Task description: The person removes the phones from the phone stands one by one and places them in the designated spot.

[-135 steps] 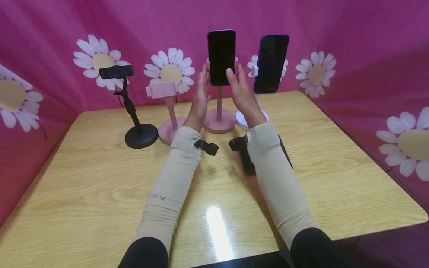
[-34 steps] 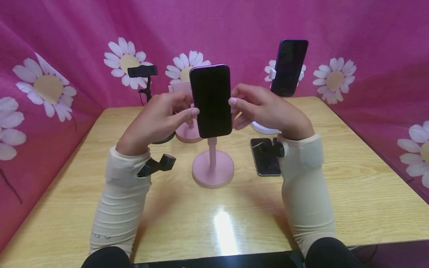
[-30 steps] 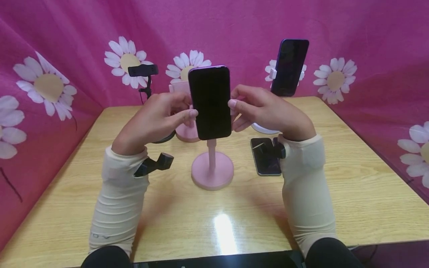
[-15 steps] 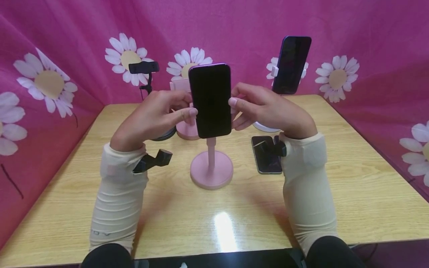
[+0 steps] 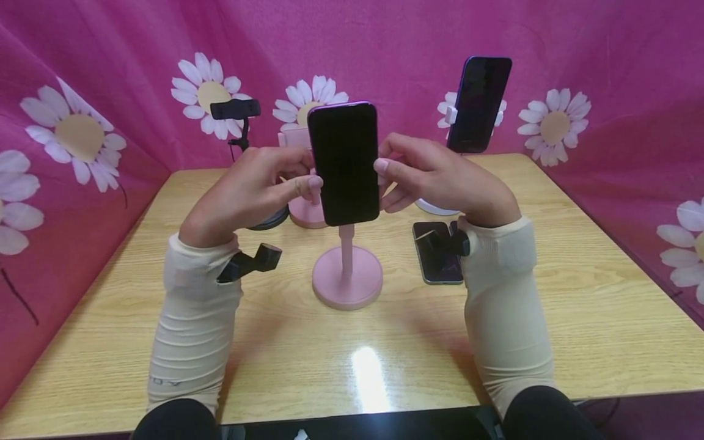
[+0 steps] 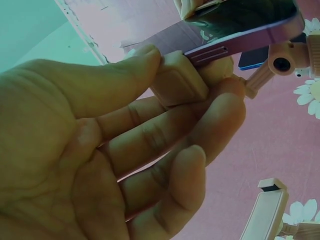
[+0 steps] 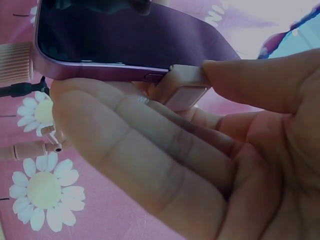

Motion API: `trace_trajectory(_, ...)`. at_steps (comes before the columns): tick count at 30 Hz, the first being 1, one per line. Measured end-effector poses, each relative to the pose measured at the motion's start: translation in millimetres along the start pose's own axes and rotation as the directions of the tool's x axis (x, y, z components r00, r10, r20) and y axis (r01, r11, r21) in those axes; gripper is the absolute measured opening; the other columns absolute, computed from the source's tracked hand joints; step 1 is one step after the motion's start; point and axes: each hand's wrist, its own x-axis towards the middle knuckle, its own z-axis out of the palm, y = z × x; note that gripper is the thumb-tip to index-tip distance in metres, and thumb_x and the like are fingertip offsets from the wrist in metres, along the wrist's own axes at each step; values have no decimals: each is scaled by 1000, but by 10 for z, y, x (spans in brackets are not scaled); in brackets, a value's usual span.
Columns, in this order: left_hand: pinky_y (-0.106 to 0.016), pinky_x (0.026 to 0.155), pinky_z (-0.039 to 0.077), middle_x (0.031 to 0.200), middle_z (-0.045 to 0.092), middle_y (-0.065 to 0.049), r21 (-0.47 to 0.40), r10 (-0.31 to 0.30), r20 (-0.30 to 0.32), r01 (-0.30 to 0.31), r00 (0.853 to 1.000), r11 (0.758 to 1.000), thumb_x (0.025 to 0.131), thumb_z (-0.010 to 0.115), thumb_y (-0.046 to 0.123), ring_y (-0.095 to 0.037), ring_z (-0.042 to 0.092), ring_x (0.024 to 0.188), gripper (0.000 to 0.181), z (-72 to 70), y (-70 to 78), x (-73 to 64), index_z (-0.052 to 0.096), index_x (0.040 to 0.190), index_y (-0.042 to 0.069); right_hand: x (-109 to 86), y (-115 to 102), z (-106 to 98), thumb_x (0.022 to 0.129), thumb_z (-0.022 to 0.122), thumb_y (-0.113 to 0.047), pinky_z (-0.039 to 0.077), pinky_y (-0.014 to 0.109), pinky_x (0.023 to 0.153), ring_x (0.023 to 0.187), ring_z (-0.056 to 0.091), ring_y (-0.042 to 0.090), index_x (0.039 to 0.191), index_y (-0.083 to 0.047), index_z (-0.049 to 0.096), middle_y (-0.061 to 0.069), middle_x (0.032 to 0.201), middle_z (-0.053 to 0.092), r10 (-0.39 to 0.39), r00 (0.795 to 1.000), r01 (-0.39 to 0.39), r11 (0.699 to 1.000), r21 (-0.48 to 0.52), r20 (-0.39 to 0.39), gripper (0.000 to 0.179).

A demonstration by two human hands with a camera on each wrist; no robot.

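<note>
In the head view, a dark-screened phone [image 5: 343, 162] with a purple frame sits upright in the clamp of a pink phone stand [image 5: 348, 284], whose round base is on the table. My left hand [image 5: 253, 189] pinches the clamp's left end, thumb in front and fingers behind. On the other side, my right hand [image 5: 440, 177] holds the right end the same way. Up close, the left wrist view has the thumb on the pink clamp end [image 6: 180, 82] at the phone's edge. The opposite clamp end [image 7: 185, 87] appears under the thumb in the right wrist view.
Behind my left hand stand a black phone stand [image 5: 235, 110] and another pink stand [image 5: 308, 211]. At the back right, a white stand [image 5: 434, 208] carries an upright phone [image 5: 480, 104]. Another phone [image 5: 437, 260] lies flat beside my right wrist.
The pink stand with its phone has come forward from the back row. My hands went from lying along the phone's sides to pinching the clamp ends; over the last second they barely moved.
</note>
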Motion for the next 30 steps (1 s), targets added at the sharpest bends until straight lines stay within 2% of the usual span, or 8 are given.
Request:
trace_trajectory(8,-43,86,50,104,71,-5,7,4,2,-4,1000,1000,92,66,17,-18,66,91,32,-21,1,-16,65,123,12,-4,-25,13,101,51,-23,57,39,77,85,70,28,113,-6,49,14,101,67,-6,1000,6,1000,2,7,21)
trace_trajectory(18,-44,87,48,101,72,-4,37,-59,6,58,998,998,91,68,25,-18,66,94,30,-18,28,-19,67,118,12,-23,-16,2,100,52,-22,56,39,78,89,70,28,116,-7,49,14,104,65,-17,1000,17,1000,-5,11,22)
trace_trajectory(20,-43,86,48,99,72,-4,38,-76,9,76,997,996,90,69,28,-18,65,93,30,-23,30,-20,68,116,13,-24,-21,5,100,53,-23,56,39,79,93,69,25,121,-9,48,11,109,64,-32,999,31,999,-33,-7,26)
trace_trajectory(22,-42,86,48,98,71,-4,37,-92,11,92,996,995,89,70,32,-18,64,92,32,-28,31,-19,69,114,13,-22,-43,28,98,57,-25,55,39,83,97,67,22,128,-12,46,8,113,63,-60,996,57,997,-59,-65,34)
trace_trajectory(24,-42,84,48,96,70,-3,29,-106,10,106,994,994,87,71,35,-18,63,91,33,-34,30,-20,69,111,12,-8,-85,84,95,62,-25,53,39,85,98,65,20,136,-15,41,6,115,63,-107,981,95,992,-79,-161,47)
trace_trajectory(25,-41,84,48,96,70,-4,28,-111,10,111,994,993,86,72,35,-18,63,91,33,-36,30,-20,69,110,12,1,-115,123,93,65,-26,52,39,86,98,64,19,139,-17,38,5,114,63,-130,967,112,989,-92,-220,54)
trace_trajectory(27,-41,84,48,95,70,-4,26,-114,5,114,993,993,86,73,36,-18,63,90,33,-39,29,-20,70,107,11,30,-182,225,88,72,-28,51,36,87,96,63,15,144,-21,33,4,114,62,-181,924,147,981,-125,-338,69)
trace_trajectory(30,-39,82,49,93,70,-3,36,-106,-7,106,994,994,85,74,34,-18,63,88,30,-42,21,-28,70,103,10,106,-259,404,81,78,-30,51,32,84,94,61,12,149,-23,25,3,115,59,-281,842,208,957,-204,-460,87)
